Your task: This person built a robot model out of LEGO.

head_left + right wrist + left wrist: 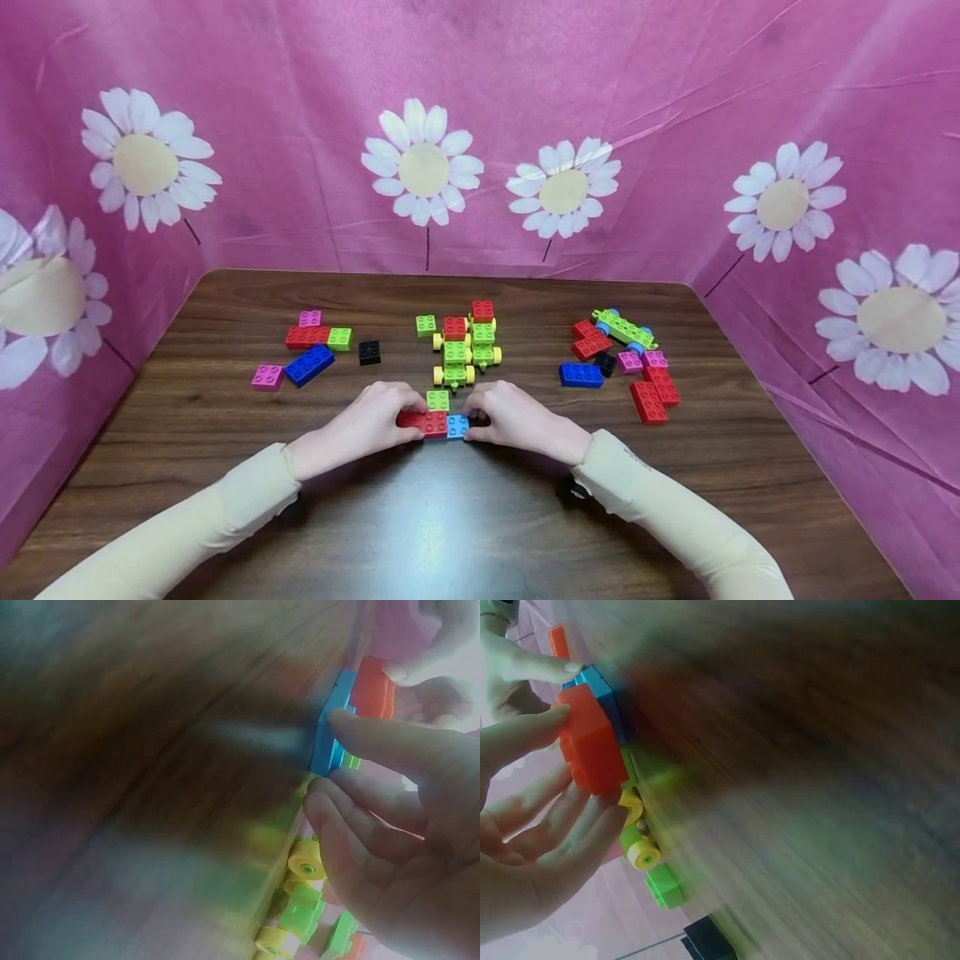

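In the head view my left hand [375, 419] pinches a red brick [433, 424] between thumb and fingers. My right hand [519, 422] holds a light blue brick [457, 427] by its right end. From the wrist views, the red brick [594, 742] sits higher than the blue brick [328, 735] and overlaps it; whether their studs are fully pressed together I cannot tell. A lime green brick [438, 400] lies just beyond the pair. Farther back stand lime wheeled pieces [455, 353] with yellow wheels, carrying red bricks [454, 327].
At left lie a blue brick [310, 365], pink bricks [267, 377], a red brick [307, 337] and a black brick [369, 352]. On the right are red bricks [648, 402], another blue brick [581, 375] and a lime wheeled base [624, 330]. Flowered pink cloth [480, 242] surrounds the wooden table [225, 400].
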Demonstrator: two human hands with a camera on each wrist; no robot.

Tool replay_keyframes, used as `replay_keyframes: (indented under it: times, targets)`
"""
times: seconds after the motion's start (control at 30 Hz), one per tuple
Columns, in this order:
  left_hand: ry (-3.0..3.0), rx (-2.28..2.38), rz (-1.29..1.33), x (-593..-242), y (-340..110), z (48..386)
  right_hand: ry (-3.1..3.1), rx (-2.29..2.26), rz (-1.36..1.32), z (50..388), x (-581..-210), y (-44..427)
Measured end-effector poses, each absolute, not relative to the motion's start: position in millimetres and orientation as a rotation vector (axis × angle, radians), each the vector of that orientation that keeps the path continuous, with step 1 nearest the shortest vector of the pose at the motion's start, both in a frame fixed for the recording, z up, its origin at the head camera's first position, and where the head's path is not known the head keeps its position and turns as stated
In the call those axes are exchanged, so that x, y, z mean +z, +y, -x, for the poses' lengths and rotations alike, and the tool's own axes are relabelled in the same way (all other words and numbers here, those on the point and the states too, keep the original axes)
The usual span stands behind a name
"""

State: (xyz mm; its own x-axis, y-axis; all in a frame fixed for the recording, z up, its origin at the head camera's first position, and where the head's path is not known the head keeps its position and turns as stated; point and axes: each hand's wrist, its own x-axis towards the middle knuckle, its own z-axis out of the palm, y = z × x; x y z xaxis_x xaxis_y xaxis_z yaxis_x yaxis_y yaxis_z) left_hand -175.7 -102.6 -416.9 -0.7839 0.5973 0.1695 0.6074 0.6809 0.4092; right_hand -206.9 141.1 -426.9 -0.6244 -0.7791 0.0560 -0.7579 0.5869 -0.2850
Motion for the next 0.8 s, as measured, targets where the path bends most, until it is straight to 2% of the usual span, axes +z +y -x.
replay_keyframes:
  times: [0.23,0.4,0.67,0.8]
  targets:
    - [-2.855,-0.7,1.026,-417,-102,180,2.782,-0.485,1.374,212,-424,151]
    - [-2.867,-0.714,1.014,-418,-102,182,2.914,-0.607,1.365,222,-406,173]
    - [-2.836,-0.738,0.99,-419,-103,184,3.207,-0.73,1.211,243,-377,242]
    - [-2.826,-0.739,0.985,-418,-103,184,3.357,-0.66,0.975,251,-372,290]
